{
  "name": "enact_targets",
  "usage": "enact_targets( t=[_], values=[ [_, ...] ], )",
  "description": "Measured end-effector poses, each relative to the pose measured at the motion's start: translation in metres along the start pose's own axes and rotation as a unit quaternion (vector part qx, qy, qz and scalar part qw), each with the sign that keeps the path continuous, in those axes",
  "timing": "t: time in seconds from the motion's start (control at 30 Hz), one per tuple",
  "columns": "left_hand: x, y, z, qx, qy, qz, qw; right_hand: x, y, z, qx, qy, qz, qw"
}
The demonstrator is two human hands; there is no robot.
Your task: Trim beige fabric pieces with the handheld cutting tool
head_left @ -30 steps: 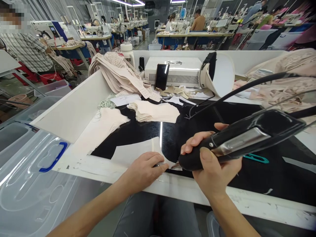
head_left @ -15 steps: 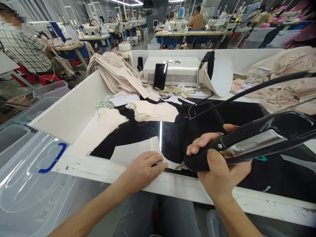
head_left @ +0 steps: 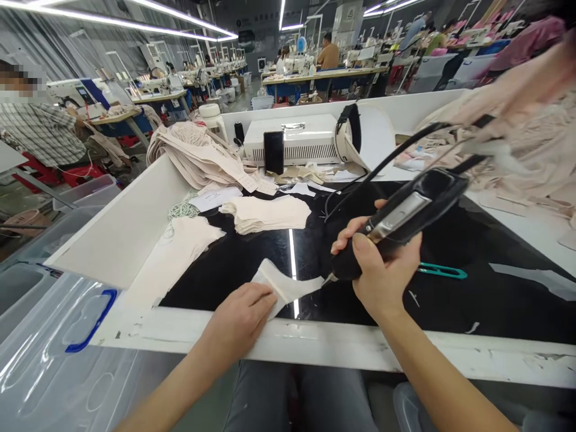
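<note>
My left hand point(head_left: 240, 315) is closed on the edge of a small white fabric piece point(head_left: 299, 289), which lies curved across the black mat point(head_left: 202, 288) near the table's front edge. In my right hand point(head_left: 382, 273) is a black corded hand cutter point(head_left: 405, 210) with a metal trigger bar. Its thin pointed tip touches or nearly touches the right end of the fabric piece. Behind, a stack of cream fabric pieces point(head_left: 267, 215) rests on the mat. Another cream fabric pile point(head_left: 175, 255) lies to the left. The left fingertips are partly hidden.
A teal slim-handled tool point(head_left: 443, 271) lies right of my right hand. Farther back stand a phone point(head_left: 273, 153), a white metal box point(head_left: 306, 141) and a headband with a face shield point(head_left: 355, 138). The cutter's cable point(head_left: 382, 162) arcs rightward. A blurred pinkish shape point(head_left: 526, 90) crosses upper right.
The fabric piece has shifted and turned under my left hand, showing a smaller curved part. The cutter has tilted and drawn back from the front edge. The view has tipped upward.
</note>
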State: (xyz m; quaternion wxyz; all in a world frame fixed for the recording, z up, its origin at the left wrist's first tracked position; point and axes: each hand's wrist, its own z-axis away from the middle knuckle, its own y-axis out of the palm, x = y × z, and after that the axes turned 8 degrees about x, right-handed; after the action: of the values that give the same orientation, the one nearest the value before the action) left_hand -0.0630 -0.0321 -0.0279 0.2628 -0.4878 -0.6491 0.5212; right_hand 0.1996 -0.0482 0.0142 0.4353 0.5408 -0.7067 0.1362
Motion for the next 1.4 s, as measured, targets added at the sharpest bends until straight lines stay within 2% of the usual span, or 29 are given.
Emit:
enact_targets(
  t=[0.07, 0.13, 0.23, 0.33, 0.47, 0.57, 0.7, 1.2, 1.4],
  values=[
    [-0.01, -0.007, -0.003, 0.035, -0.025, 0.014, 0.999, -0.002, 0.003, -0.004, -0.004, 0.0, -0.001, 1.0],
    [-0.017, -0.017, -0.007, 0.094, -0.068, 0.04, 0.993, -0.002, 0.007, -0.006, -0.009, 0.003, -0.007, 1.0],
    [-0.015, -0.03, -0.02, 0.165, -0.1, 0.054, 0.98, 0.001, 0.013, -0.004, -0.007, 0.01, -0.015, 1.0],
    [0.003, -0.034, -0.037, 0.175, -0.046, 0.047, 0.982, 0.002, 0.017, 0.001, 0.002, 0.019, -0.017, 1.0],
    [0.03, -0.028, -0.061, 0.212, 0.023, 0.08, 0.974, 0.002, 0.023, 0.004, 0.001, 0.034, -0.002, 0.999],
    [0.039, -0.025, -0.074, 0.262, 0.027, 0.094, 0.96, 0.003, 0.027, 0.002, 0.008, 0.046, 0.004, 0.999],
    [0.039, -0.027, -0.083, 0.315, 0.011, 0.093, 0.944, 0.004, 0.032, 0.001, 0.014, 0.072, 0.003, 0.997],
    [0.036, -0.03, -0.088, 0.345, -0.002, 0.097, 0.934, 0.001, 0.04, 0.009, 0.042, 0.106, -0.025, 0.993],
    [0.035, -0.03, -0.09, 0.358, -0.012, 0.095, 0.929, -0.001, 0.039, 0.012, 0.044, 0.111, 0.002, 0.993]
  ],
)
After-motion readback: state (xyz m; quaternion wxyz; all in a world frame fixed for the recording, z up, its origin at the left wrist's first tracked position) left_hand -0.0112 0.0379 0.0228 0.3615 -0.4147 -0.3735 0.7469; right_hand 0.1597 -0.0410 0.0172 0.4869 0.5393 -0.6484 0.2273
